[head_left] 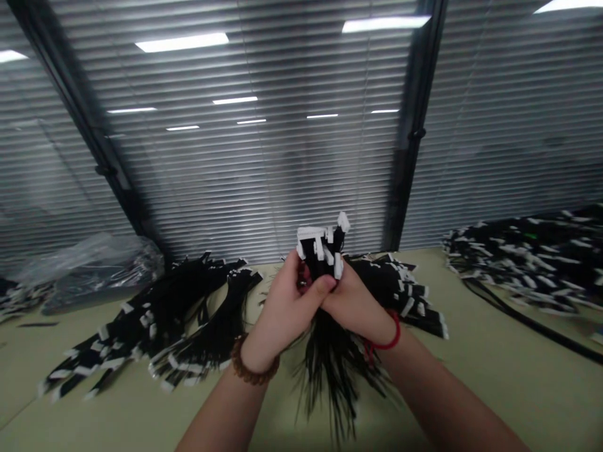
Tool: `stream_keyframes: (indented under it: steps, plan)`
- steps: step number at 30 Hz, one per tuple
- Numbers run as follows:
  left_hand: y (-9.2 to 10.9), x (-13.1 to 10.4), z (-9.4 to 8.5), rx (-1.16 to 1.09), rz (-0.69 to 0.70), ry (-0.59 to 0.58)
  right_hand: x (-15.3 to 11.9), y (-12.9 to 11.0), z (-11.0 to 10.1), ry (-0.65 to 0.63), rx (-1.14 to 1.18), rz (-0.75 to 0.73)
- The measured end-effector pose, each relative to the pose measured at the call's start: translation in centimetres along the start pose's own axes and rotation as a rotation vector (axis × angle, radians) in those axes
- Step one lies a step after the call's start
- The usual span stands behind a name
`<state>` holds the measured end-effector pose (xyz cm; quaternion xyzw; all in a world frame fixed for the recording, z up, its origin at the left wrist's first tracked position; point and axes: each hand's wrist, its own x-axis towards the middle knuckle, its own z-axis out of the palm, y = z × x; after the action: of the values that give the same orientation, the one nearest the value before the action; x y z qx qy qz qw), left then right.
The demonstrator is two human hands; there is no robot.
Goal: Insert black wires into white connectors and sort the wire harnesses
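Observation:
A bundle of black wire harnesses (330, 358) with white connectors (311, 233) at its upper end is held up in front of me. My left hand (294, 292) wraps around it from the left, thumb laid across the front. From the right, my right hand (353, 295) closes on the same bundle, its fingers mostly hidden behind the wires and the left thumb. White connector ends stick out above both hands, pointing different ways. Below the hands the loose black wires fan downward, blurred at their tips.
Piles of similar harnesses lie on the pale table (141, 420): a long pile (155, 314) at left, a smaller bunch (228, 320) beside it, one (396, 282) behind my right hand. A large heap (532, 257) and black strap (532, 323) sit right. Plastic bags (108, 270) stand far left, before blinds-backed glass.

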<state>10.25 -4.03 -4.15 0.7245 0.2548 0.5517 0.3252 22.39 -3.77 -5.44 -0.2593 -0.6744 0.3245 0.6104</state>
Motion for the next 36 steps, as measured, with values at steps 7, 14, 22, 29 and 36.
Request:
stream_keyframes:
  steps: [7,14,22,29,36]
  plan:
    - [-0.5,0.9,0.6,-0.532,-0.150,0.125,0.5,0.4,-1.2,0.004,0.118,0.114]
    - [-0.8,1.3,0.5,-0.540,-0.084,0.305,0.7,0.9,-0.6,0.100,0.140,0.109]
    - [-0.2,1.9,-0.8,-0.611,0.018,0.624,0.8,0.3,-1.3,0.051,0.243,0.180]
    - [-0.1,1.2,-1.0,-0.316,0.035,0.435,-0.2,-0.9,-1.2,-0.112,-0.182,-0.034]
    - [0.3,1.7,-2.1,-0.483,0.005,0.594,0.2,-0.7,-1.6,-0.156,0.173,0.119]
